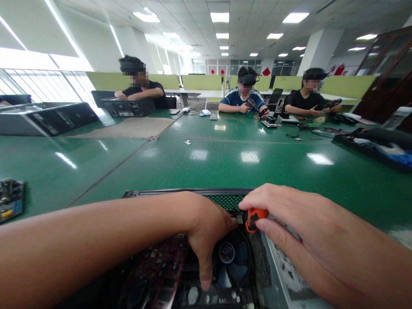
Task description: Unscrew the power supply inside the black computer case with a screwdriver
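Observation:
An open black computer case (154, 193) lies on the table in front of me. Inside it is a round black cooling fan (227, 253) with a pale-ringed hub. To the fan's left sits a dark red circuit board (161, 264). My left hand (207, 234) reaches over the case, its thumb stretched down beside the fan and its fingertips near the fan's far edge; the other fingers are largely hidden. My right hand (289, 219) is closed on an orange and black screwdriver handle (255, 219) at the case's right side. The screwdriver's shaft and tip are not visible.
Another circuit board (11, 199) lies at the left edge of the green table (219, 167). Computer cases (61, 119) stand at the far left. Three people sit across the table. A black tray (373, 146) holds items at the right, near loose cables.

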`<act>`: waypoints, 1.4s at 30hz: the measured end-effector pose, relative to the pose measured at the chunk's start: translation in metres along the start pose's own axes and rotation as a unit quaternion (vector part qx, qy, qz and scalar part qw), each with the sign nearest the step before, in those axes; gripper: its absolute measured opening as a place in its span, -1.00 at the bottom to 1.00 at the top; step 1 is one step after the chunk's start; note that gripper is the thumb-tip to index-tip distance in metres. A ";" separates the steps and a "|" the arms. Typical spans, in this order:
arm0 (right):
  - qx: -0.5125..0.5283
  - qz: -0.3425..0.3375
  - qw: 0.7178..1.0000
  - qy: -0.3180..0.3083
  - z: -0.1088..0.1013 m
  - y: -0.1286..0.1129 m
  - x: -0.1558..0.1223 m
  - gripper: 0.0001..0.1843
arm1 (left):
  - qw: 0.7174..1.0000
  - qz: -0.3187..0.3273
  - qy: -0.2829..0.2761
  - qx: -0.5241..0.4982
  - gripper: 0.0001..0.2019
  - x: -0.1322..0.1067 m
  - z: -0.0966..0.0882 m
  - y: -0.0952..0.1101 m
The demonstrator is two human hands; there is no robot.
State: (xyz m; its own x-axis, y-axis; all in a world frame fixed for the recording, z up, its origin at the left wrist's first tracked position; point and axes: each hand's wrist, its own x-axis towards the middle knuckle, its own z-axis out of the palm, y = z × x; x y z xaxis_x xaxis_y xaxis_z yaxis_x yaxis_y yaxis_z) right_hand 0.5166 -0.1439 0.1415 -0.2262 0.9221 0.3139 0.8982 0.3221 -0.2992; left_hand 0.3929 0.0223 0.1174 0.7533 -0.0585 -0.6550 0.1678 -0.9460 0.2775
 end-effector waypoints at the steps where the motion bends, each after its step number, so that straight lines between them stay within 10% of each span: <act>1: 0.000 0.000 1.000 -0.001 0.000 0.000 0.001 -0.73 | 1.000 0.003 0.006 -0.004 0.09 0.000 0.001 -0.001; 12: 0.007 0.024 1.000 0.016 -0.001 0.000 0.003 -0.85 | 1.000 0.014 0.000 -0.008 0.08 0.000 -0.002 -0.001; 22: 0.036 0.065 0.997 0.023 0.008 -0.029 -0.005 -0.77 | 0.988 0.041 -0.130 -0.066 0.06 -0.004 -0.014 -0.001; 32: -0.053 0.065 0.993 0.083 0.011 -0.020 0.029 -0.73 | 0.999 0.014 0.009 0.031 0.11 -0.013 0.000 -0.014; 42: -0.048 0.028 0.997 0.060 0.022 -0.003 0.035 -0.69 | 1.000 0.008 -0.017 0.022 0.09 -0.004 -0.003 -0.030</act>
State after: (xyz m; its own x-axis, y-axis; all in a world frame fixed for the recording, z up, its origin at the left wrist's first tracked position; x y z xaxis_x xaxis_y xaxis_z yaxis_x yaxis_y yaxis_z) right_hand 0.4981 -0.1076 0.1340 -0.1326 0.9038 0.4068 0.9412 0.2435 -0.2341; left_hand 0.3865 0.0521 0.1135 0.7330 -0.0841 -0.6750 0.1277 -0.9577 0.2580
